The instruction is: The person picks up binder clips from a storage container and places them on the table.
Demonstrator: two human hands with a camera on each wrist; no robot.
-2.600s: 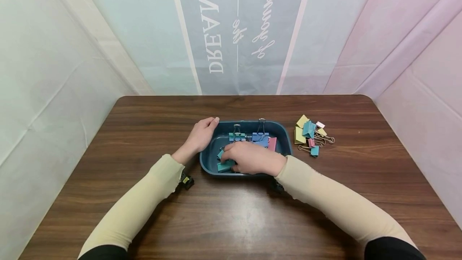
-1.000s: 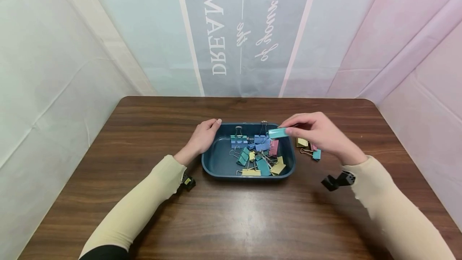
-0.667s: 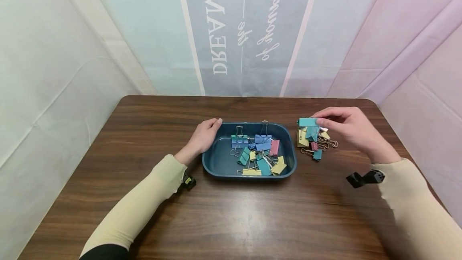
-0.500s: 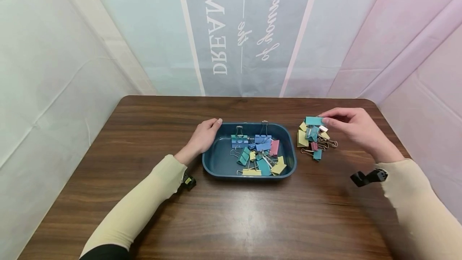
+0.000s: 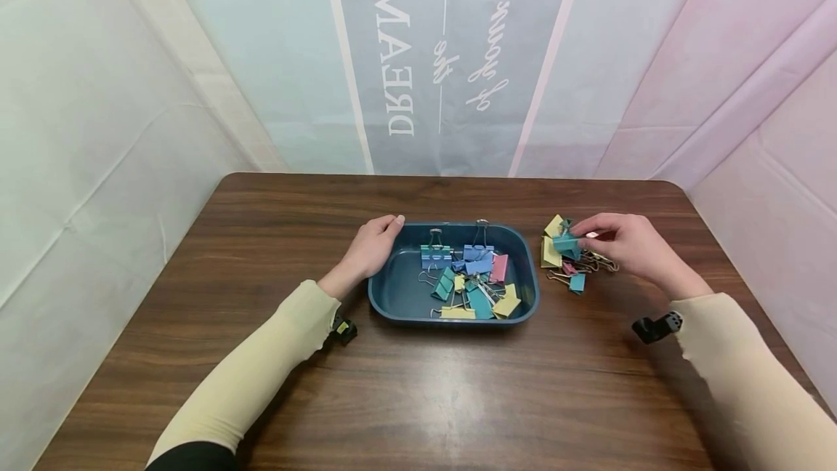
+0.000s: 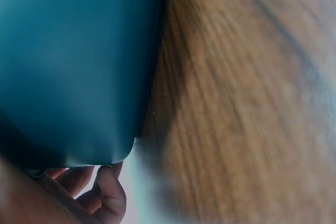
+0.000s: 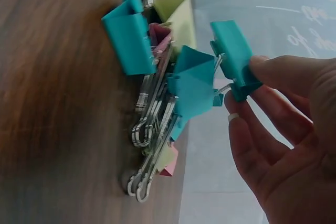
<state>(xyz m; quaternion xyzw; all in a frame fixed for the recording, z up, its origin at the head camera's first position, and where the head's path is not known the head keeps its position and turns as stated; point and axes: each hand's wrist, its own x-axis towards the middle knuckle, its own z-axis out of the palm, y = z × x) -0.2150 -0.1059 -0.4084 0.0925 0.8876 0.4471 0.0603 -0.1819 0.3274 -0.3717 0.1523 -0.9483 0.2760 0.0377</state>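
Note:
My left hand point(image 5: 369, 249) grips the left end of a dark blue plastic tray point(image 5: 396, 298), its thumb on the rim. In the left wrist view its curled fingers point(image 6: 111, 195) show beyond the tray's end. At the right, my right hand point(image 5: 633, 244) pinches a teal binder clip point(image 7: 234, 59) between thumb and fingers. That clip is over a small pile of binder clips on the table, close above another teal clip point(image 7: 194, 85). Yellow point(image 5: 550, 253), pink and teal clips make up the pile, several with wire handles pointing right.
Inside the tray lie several binder clips: blue point(image 5: 479, 254), a pink one point(image 5: 499, 267), yellow point(image 5: 458, 313) and teal point(image 5: 443, 284). The wooden table point(image 5: 431, 398) ends at a printed cloth backdrop point(image 5: 431, 57). Pale cloth walls stand on both sides.
My right hand has gone from inside the tray to the pile at the right, carrying the teal binder clip, and has come down lower over it. My left hand stays on the tray.

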